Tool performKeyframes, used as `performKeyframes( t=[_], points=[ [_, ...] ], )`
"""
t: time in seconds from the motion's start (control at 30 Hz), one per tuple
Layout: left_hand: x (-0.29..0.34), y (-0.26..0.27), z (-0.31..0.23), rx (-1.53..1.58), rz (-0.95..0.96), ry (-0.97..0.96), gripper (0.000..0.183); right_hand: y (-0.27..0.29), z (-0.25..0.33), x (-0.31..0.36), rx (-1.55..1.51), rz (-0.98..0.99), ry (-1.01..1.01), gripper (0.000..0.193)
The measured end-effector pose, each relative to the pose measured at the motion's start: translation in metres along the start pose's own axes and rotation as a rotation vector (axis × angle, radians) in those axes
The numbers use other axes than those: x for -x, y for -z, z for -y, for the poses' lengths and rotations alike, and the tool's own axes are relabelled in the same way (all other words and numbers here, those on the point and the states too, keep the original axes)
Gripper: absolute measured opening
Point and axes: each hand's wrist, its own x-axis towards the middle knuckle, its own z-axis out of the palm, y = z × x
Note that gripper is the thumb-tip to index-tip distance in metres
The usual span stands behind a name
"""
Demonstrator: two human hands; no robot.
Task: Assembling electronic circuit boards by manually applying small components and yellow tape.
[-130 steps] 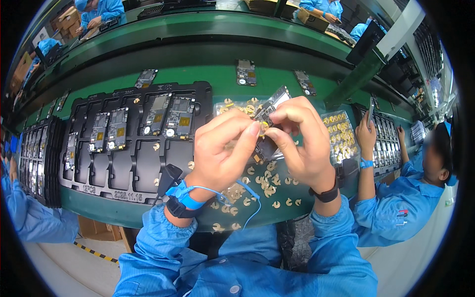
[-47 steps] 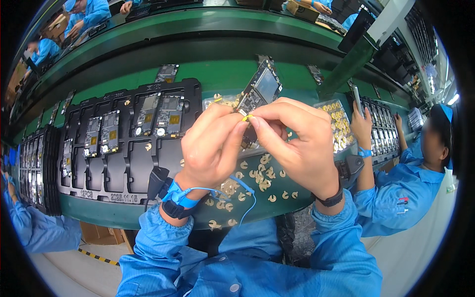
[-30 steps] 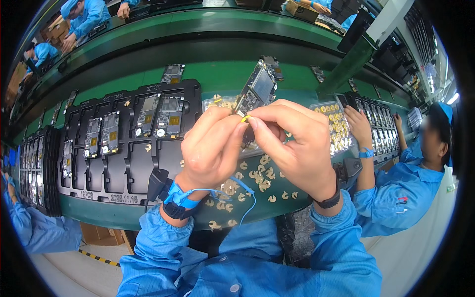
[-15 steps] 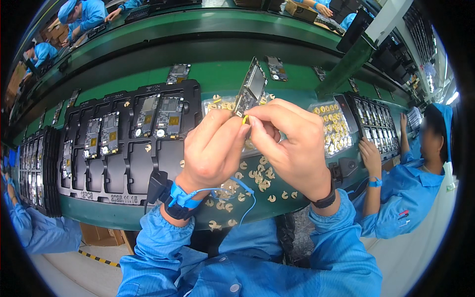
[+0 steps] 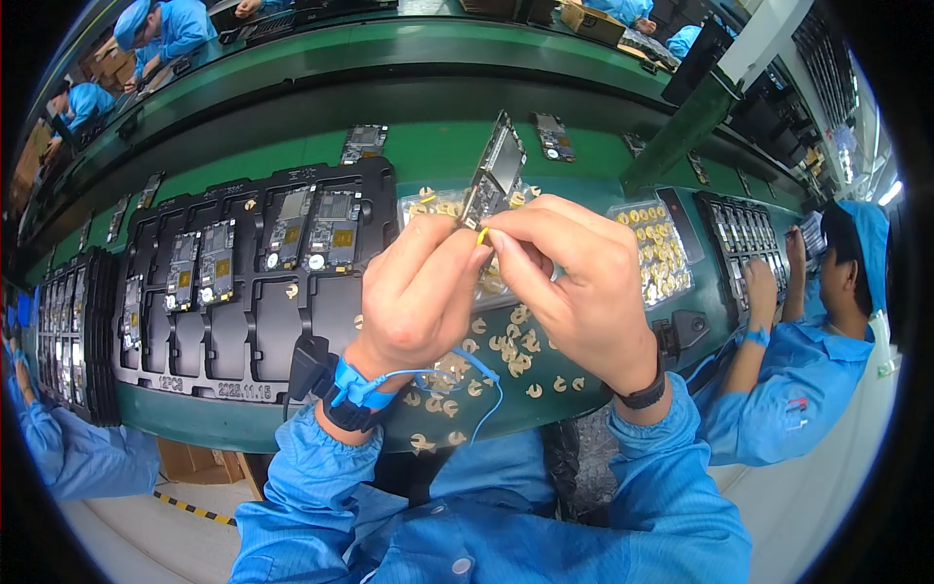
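Over the bench, my left hand is closed on the lower end of a circuit board, which stands tilted up on edge. My right hand meets it there, thumb and forefinger pinching a small yellow piece against the board's lower corner. Fingers hide most of this piece and how it joins the board. Below and behind the hands lies a clear blister tray of round yellow pieces. Pale notched paper rings are scattered on the green bench between my forearms.
At left, a black tray holds several circuit boards, beside a stack of similar trays. Another blister tray sits at right. A green post rises beyond it. A co-worker works close at right. A blue cord hangs from my left wrist.
My hands stay nearly in place, the right fingers shifting slightly at the yellow piece. Boards on the green belt behind have moved right. The co-worker's hands at right have moved over their tray.
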Motion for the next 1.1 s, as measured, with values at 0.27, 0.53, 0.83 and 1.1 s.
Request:
performKeyframes(
  t=[0.27,0.53,0.83,1.1],
  points=[
    [-0.002,0.002,-0.002,-0.016,-0.005,-0.001,0.014,0.001,0.001,0.000,0.011,-0.022,0.031,0.011],
    [0.000,0.001,-0.001,-0.008,-0.002,0.004,0.015,-0.001,0.002,0.001,0.019,-0.006,0.025,0.010],
    [0.001,0.000,-0.001,-0.011,-0.019,0.004,0.014,-0.013,0.002,0.005,-0.015,-0.087,-0.009,0.011],
    [-0.001,-0.002,-0.002,-0.013,-0.047,-0.015,0.013,-0.020,0.004,0.007,-0.043,-0.170,-0.060,0.011]
  ],
)
